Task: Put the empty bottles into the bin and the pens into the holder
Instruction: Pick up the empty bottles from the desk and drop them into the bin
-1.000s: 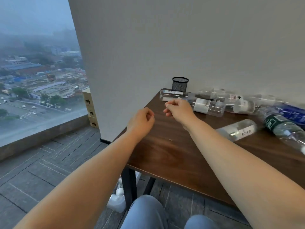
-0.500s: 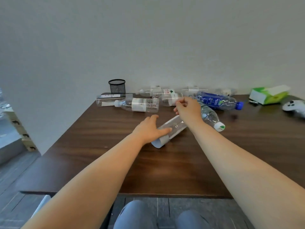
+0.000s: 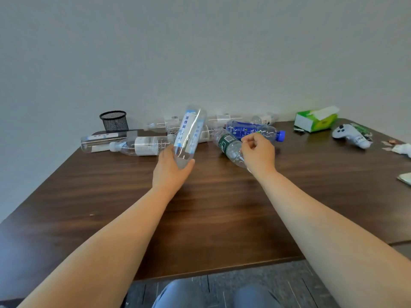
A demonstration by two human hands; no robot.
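one clear bottle (image 3: pixel 189 132) juts up, gripped low by left hand (image 3: pixel 171 172); right hand (image 3: pixel 259 153) unclear.

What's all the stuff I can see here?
table: one, dark brown, under everything.
pen holder: one, black mesh, back left by the wall.
held bottle: one, clear, white-blue label, raised mid-table.
green-label bottle: one, clear, lying centre-right.
blue-label bottle: one, blue cap, behind it.
other bottles: at least four, clear, along the back.
tissue box: one, green, back right.
game controller: one, white, right.
left hand: one, gripping the held bottle's lower end.
right hand: one, curled over the green-label bottle; grip unclear.
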